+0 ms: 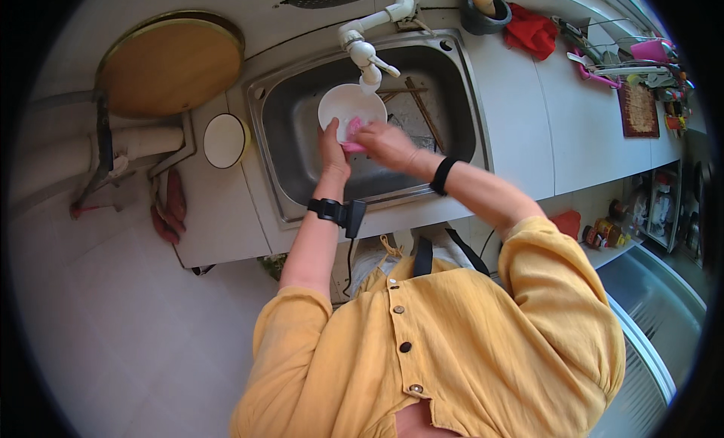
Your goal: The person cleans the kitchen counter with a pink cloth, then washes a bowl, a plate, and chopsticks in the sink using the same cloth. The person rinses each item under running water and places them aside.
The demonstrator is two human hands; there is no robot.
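Over the stainless steel sink (294, 172), my left hand (332, 147) grips the near left rim of a white bowl (345, 101). A pink cloth (354, 128) is in my right hand (387, 144), pressed against the bowl's inside and over its near rim. That hand is slightly blurred. Right above the bowl's far edge hangs the spout of a white plastic faucet (370, 75); I cannot tell whether water runs. Several brown chopsticks (421, 107) lie on the sink bottom, right of the bowl, partly hidden by it and my right hand.
An enamel basin (225, 140) stands left of the sink, near a round wooden board (169, 65). At the back right are a stone mortar (485, 17) with a pestle and a red cloth (530, 32). A dish rack (639, 70) stands farther right. Sweet potatoes (172, 203) lie at the left counter edge.
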